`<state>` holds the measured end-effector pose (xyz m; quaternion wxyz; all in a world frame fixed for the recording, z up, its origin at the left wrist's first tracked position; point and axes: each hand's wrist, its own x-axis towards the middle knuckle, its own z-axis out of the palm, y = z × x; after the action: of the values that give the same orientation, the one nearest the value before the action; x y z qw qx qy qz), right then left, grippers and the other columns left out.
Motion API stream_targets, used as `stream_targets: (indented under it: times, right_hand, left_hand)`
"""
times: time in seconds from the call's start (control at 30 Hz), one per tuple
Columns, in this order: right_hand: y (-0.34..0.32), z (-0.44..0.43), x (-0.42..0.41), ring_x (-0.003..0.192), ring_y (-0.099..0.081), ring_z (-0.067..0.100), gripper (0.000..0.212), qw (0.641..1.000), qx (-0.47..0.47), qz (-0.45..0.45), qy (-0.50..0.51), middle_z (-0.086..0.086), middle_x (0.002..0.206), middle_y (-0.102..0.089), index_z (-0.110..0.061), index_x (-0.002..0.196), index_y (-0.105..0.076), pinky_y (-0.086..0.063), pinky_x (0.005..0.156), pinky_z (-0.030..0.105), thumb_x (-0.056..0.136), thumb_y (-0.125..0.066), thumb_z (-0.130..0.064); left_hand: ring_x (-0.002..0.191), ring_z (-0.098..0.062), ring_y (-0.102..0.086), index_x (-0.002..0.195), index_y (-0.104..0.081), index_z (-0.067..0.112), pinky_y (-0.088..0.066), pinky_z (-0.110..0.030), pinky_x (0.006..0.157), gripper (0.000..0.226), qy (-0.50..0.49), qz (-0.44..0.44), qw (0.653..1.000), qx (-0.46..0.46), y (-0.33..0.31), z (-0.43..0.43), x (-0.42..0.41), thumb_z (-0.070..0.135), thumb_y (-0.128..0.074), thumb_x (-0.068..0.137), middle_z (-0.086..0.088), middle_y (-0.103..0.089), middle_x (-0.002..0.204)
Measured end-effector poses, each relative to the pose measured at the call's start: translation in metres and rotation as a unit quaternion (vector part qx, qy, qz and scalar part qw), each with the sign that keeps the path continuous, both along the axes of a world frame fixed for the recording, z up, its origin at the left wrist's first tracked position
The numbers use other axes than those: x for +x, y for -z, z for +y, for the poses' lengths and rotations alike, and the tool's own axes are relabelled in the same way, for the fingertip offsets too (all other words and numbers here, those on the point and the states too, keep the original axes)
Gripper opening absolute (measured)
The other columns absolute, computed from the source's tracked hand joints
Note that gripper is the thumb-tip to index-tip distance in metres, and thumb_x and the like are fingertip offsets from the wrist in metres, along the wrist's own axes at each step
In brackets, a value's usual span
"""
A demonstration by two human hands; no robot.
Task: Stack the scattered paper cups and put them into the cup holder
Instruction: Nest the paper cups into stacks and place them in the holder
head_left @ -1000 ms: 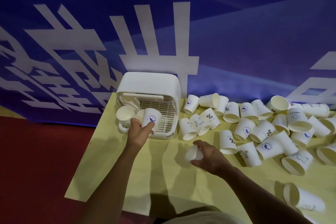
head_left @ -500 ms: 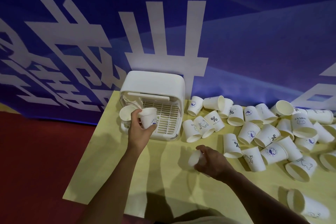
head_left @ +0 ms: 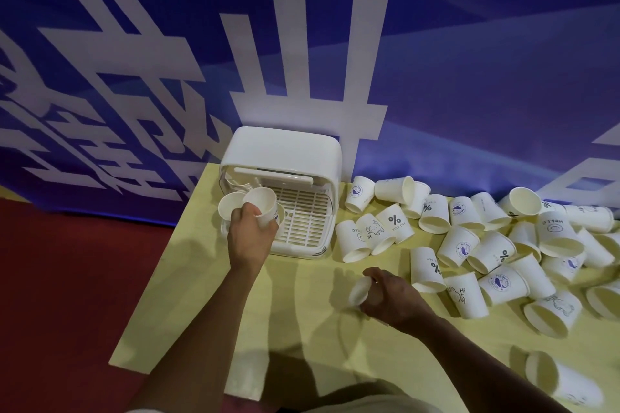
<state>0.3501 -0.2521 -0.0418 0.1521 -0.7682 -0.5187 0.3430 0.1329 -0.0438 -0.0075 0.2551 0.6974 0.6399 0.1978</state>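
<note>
Dozens of paper cups (head_left: 459, 241) crowd the yellow worktop's (head_left: 167, 312) right side; red floor (head_left: 67, 295) borders its left edge. Left grip (head_left: 250, 231) clasps a cup (head_left: 263, 206) at the cup holder (head_left: 285, 151); right grip (head_left: 392, 295) clasps another cup (head_left: 359, 290).

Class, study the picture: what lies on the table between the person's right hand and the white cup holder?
Only bare yellow table, crossed by shadows, as the head view shows. The right hand grips a paper cup; the cup holder stands beyond.
</note>
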Motion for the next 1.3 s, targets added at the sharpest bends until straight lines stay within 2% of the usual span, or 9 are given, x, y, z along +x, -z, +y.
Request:
stream_targets:
  times: [0.33,0.53,0.67,0.77,0.87,0.97,1.03,1.13,1.3]
  right_hand:
    - [0.001,0.007,0.000,0.105,-0.059,0.017,0.060,1.000,0.008,0.005,0.021,-0.002,0.117,-0.062,-0.021,0.131,-0.051,-0.046,0.083,0.026,0.078,-0.072,-0.038]
    - [0.003,0.004,0.001,0.108,-0.059,0.017,0.063,1.000,0.014,0.009,0.025,-0.003,0.119,-0.062,-0.022,0.134,-0.050,-0.043,0.080,0.023,0.078,-0.074,-0.040]
    - [0.007,0.006,0.001,0.109,-0.058,0.016,0.069,0.999,0.028,0.005,0.022,-0.004,0.123,-0.061,-0.023,0.136,-0.049,-0.038,0.080,0.018,0.076,-0.076,-0.044]
    - [0.001,0.014,-0.001,0.105,-0.058,0.016,0.069,0.999,0.034,0.016,0.022,-0.006,0.120,-0.060,-0.025,0.134,-0.048,-0.043,0.081,0.024,0.075,-0.075,-0.046]
    - [-0.007,0.024,-0.006,0.100,-0.054,0.012,0.069,0.998,0.049,0.028,0.043,-0.007,0.122,-0.057,-0.025,0.135,-0.047,-0.043,0.081,0.024,0.076,-0.076,-0.045]
    - [-0.012,0.031,-0.009,0.104,-0.056,0.015,0.071,0.995,0.077,0.037,0.053,-0.002,0.125,-0.059,-0.021,0.136,-0.048,-0.044,0.084,0.023,0.076,-0.077,-0.043]
    - [-0.015,0.035,-0.011,0.105,-0.058,0.017,0.070,0.992,0.104,0.045,0.056,0.000,0.125,-0.060,-0.017,0.136,-0.049,-0.045,0.084,0.024,0.076,-0.077,-0.043]
    - [-0.022,0.039,-0.014,0.103,-0.058,0.015,0.065,0.986,0.136,0.055,0.073,-0.001,0.121,-0.062,-0.016,0.134,-0.051,-0.048,0.086,0.027,0.079,-0.076,-0.041]
    - [-0.028,0.045,-0.021,0.100,-0.059,0.009,0.065,0.983,0.144,0.091,0.075,-0.008,0.117,-0.063,-0.022,0.135,-0.048,-0.047,0.083,0.020,0.079,-0.076,-0.042]
  left_hand:
    - [0.109,-0.033,-0.059,0.113,-0.070,0.010,-0.046,-0.042,0.100,0.031,0.010,0.026,0.999,-0.021,0.004,0.011,0.007,0.026,-0.071,0.087,-0.011,-0.048,0.132]
    - [0.099,-0.028,-0.063,0.111,-0.069,0.013,-0.046,-0.037,0.096,0.029,0.015,0.043,0.999,-0.015,0.003,0.011,0.005,0.023,-0.074,0.084,-0.008,-0.048,0.131]
    - [0.092,-0.027,-0.063,0.106,-0.066,0.014,-0.048,-0.035,0.084,0.028,0.044,0.015,0.999,-0.001,0.002,0.006,0.008,0.026,-0.075,0.083,-0.006,-0.055,0.115]
    - [0.085,-0.018,-0.065,0.099,-0.065,0.020,-0.051,-0.031,0.077,0.026,0.147,-0.093,0.970,-0.167,0.000,-0.006,0.016,0.030,-0.080,0.081,-0.004,-0.066,0.097]
    - [0.088,-0.014,-0.067,0.115,-0.063,0.028,-0.055,-0.030,0.078,0.043,0.242,-0.084,0.905,-0.338,-0.009,-0.026,0.030,0.042,-0.081,0.079,0.003,-0.068,0.109]
    - [0.091,-0.009,-0.064,0.132,-0.051,0.028,-0.053,-0.025,0.078,0.066,0.261,-0.084,0.876,-0.396,-0.008,-0.042,0.045,0.047,-0.080,0.077,0.005,-0.062,0.120]
    - [0.103,-0.009,-0.064,0.135,-0.047,0.029,-0.056,-0.032,0.088,0.080,0.262,-0.088,0.874,-0.399,0.000,-0.045,0.051,0.055,-0.080,0.067,0.007,-0.062,0.121]
    - [0.105,-0.007,-0.064,0.133,-0.049,0.033,-0.053,-0.037,0.096,0.085,0.267,-0.061,0.887,-0.372,0.005,-0.048,0.055,0.063,-0.079,0.060,0.012,-0.065,0.117]
    - [0.100,-0.007,-0.064,0.119,-0.056,0.037,-0.053,-0.032,0.091,0.059,0.264,-0.077,0.909,-0.313,-0.001,-0.049,0.056,0.051,-0.080,0.067,0.014,-0.064,0.108]
